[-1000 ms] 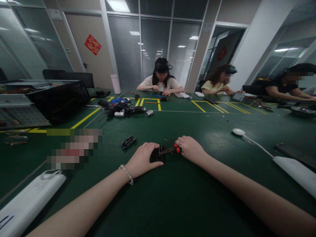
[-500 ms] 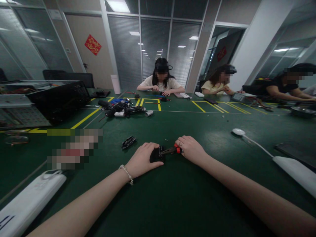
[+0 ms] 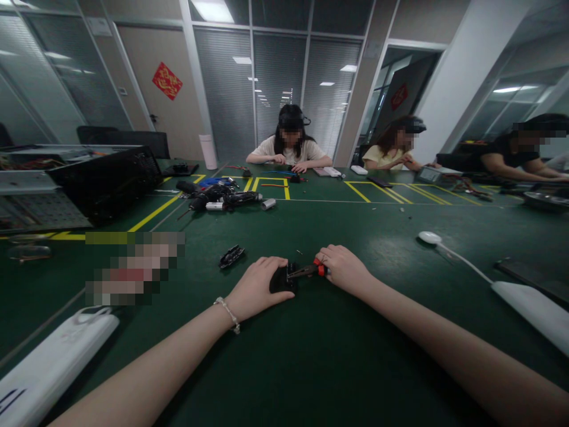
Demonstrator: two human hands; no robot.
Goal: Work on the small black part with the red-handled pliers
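My left hand [image 3: 258, 287] grips a small black part [image 3: 281, 281] from its left side, thumb below and fingers above, on the green table [image 3: 284, 356]. In my right hand [image 3: 345, 270] are pliers [image 3: 306, 271] with red handles, fingers wrapped round them. The dark jaws of the pliers point left and touch the right side of the black part; what they pinch is too small to tell. A dark, open-framed piece [image 3: 232, 256] lies up and left of my left hand. Just above the pliers lies a tiny metal bit [image 3: 299, 252].
A computer case [image 3: 102, 184] stands at the left. Tools and cables [image 3: 217, 194] are heaped beyond my hands. White power strips lie at left [image 3: 62, 362] and right [image 3: 528, 314], with a white round plug [image 3: 429, 238]. Three people [image 3: 288, 142] sit across the table.
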